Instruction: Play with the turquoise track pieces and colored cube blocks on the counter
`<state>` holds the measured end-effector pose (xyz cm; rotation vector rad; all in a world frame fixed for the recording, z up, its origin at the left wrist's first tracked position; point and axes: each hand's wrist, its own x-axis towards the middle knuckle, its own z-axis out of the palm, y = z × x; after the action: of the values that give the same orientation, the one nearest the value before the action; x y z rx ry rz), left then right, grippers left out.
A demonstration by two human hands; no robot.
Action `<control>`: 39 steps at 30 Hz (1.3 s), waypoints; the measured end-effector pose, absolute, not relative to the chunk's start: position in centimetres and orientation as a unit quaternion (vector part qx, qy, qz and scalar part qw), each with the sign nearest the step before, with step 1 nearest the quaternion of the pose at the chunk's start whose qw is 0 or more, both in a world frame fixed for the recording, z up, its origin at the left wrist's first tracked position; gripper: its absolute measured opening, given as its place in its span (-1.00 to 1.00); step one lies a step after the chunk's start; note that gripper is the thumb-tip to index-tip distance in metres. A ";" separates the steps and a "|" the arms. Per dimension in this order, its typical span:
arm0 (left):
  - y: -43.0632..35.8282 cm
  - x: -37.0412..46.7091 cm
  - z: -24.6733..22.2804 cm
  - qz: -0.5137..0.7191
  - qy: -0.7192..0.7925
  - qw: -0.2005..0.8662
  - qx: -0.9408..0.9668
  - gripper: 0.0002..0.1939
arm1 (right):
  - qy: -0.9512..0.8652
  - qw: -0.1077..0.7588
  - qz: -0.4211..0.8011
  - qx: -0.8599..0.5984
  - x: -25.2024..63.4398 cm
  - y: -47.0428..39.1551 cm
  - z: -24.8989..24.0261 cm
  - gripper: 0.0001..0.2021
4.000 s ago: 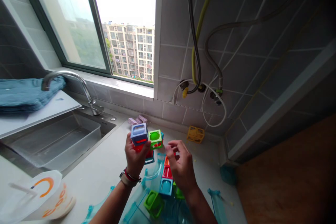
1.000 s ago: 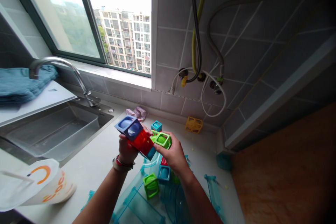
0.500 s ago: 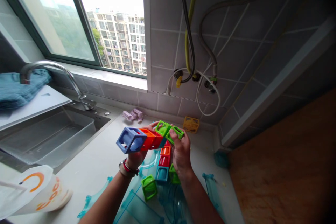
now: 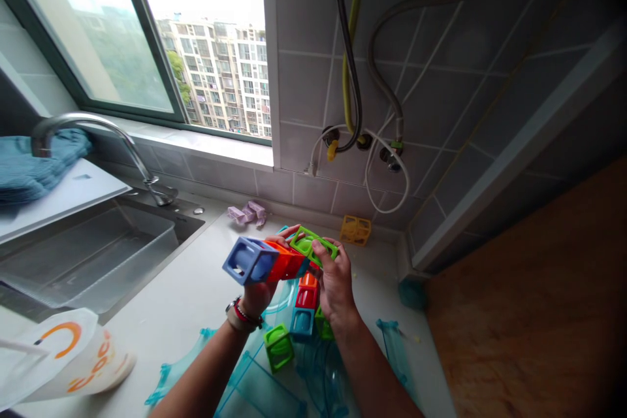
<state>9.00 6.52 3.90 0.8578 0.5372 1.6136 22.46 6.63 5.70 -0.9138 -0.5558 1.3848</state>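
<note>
Both hands hold a row of hollow plastic cube blocks above the counter. My left hand (image 4: pixel 257 299) is closed around the row from below and behind, by its periwinkle cube (image 4: pixel 249 261) and orange cube (image 4: pixel 278 260). At the right end my right hand (image 4: pixel 337 284) grips the green cubes (image 4: pixel 313 245), thumb on the near face, fingers behind. Beneath the hands stand an orange cube (image 4: pixel 307 279), a red cube (image 4: pixel 306 298) and a blue cube (image 4: pixel 302 322) in line. A loose green cube (image 4: pixel 278 347) lies to their left; another (image 4: pixel 323 324) is partly hidden by my right wrist.
Clear teal plastic pieces (image 4: pixel 264 385) spread across the white counter (image 4: pixel 161 297). Toward the wall sit purple pieces (image 4: pixel 247 213) and a yellow cube frame (image 4: pixel 355 230). A drink cup (image 4: pixel 73 359) stands front left, near the sink (image 4: pixel 189 228) and faucet (image 4: pixel 112 124).
The two green cubes, angled apart before, now sit flush side by side. The held row has shifted slightly right at its periwinkle end, and my hands have drawn a little closer together.
</note>
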 end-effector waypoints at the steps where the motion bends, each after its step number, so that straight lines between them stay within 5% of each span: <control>1: 6.4 9.2 4.3 0.700 0.217 0.577 0.360 -0.24 | -0.237 0.644 0.605 -0.403 22.5 6.7 5.6 -0.49; 12: 7.5 7.8 4.1 0.689 0.222 0.652 0.226 -0.04 | -0.171 0.663 0.644 -0.341 23.9 7.5 5.4 -0.63; 18: 8.1 8.0 3.0 0.697 0.277 0.626 0.213 -0.39 | -0.262 0.658 0.638 -0.302 25.5 6.8 7.8 -0.61; 22: 8.3 8.1 2.8 0.686 0.298 0.628 0.216 -0.45 | -0.336 0.636 0.617 -0.318 26.3 5.5 9.5 -0.66; 30: 6.8 8.8 3.4 0.548 0.250 0.748 0.278 -0.44 | -0.430 0.626 0.527 -0.382 29.5 -0.1 10.3 -0.56; 39: 6.6 10.1 2.7 0.531 0.279 0.753 0.270 -0.48 | -0.432 0.483 0.501 -0.574 34.5 -4.8 5.4 -0.28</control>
<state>10.07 6.63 2.70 0.5899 0.6082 1.1598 34.55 -4.83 5.38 -1.3984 -1.0534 1.2205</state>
